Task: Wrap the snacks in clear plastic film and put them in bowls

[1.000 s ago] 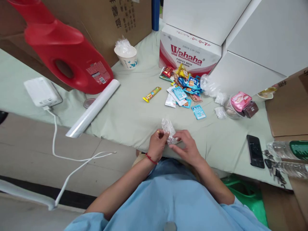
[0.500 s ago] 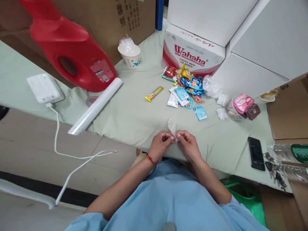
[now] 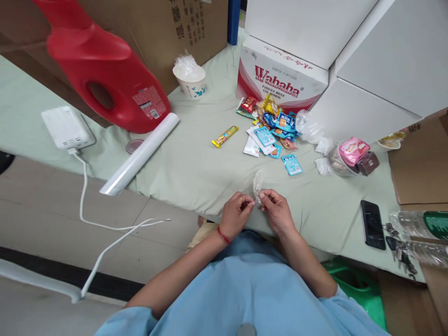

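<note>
A small clear plastic bag [image 3: 258,183] stands up crumpled between my hands, just above the table's near edge. My right hand [image 3: 277,210] pinches its lower part between thumb and fingertips. My left hand [image 3: 237,212], with a ring and a red cord at the wrist, has its thumb and forefinger pressed together at the bag's left side. Whether the left fingertips grip the plastic is hard to make out, but they touch or nearly touch it. Beyond the hands lie a blue snack packet [image 3: 291,164] and a yellow snack stick [image 3: 225,136].
A heap of snack packets [image 3: 276,119] lies before the Wahaba carton [image 3: 280,74]. Crumpled plastic bags [image 3: 310,126] and a filled cup [image 3: 341,163] stand right. A phone [image 3: 373,224] and keys [image 3: 402,254] lie far right. Left are a white roll [image 3: 140,154], red jug [image 3: 115,84] and paper cup [image 3: 192,84].
The plastic bag has shifted slightly right, toward my right hand. My left hand has also moved a little right, its fingers drawn closer together. The things on the table stay put.
</note>
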